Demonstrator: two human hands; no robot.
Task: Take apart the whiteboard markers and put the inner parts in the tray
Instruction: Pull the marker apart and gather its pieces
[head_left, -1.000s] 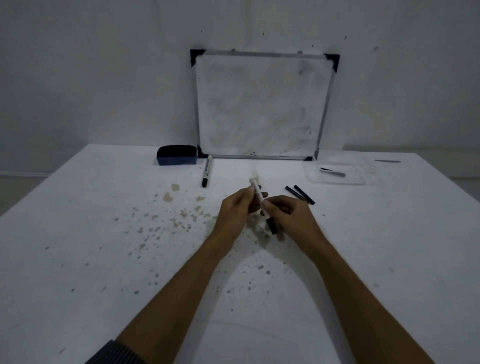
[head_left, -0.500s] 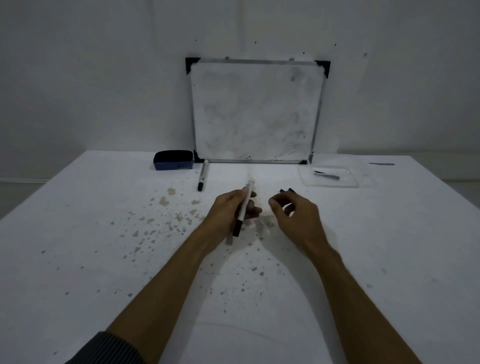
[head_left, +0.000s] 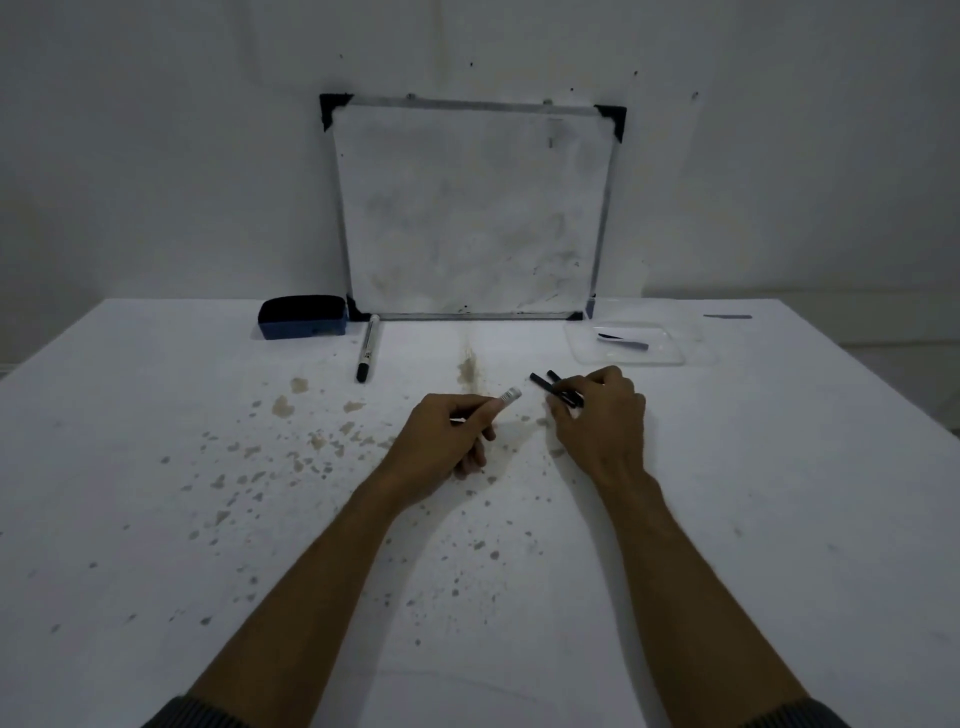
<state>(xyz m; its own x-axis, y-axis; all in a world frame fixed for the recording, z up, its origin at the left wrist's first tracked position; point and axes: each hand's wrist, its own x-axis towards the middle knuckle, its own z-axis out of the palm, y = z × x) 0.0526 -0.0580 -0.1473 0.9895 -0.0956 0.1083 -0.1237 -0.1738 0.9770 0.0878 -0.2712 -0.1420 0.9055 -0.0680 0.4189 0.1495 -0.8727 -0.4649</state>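
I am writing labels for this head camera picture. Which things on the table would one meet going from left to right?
Eraser → whole marker → left hand with marker barrel → black caps at the right hand → clear tray.

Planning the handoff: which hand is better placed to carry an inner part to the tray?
Right. The right hand is at the black pieces, nearer the clear tray; the left hand grips the marker barrel.

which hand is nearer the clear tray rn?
Right. The right hand sits just in front of the clear tray, by the black caps. The left hand, holding a marker barrel, is farther off to the tray's left.
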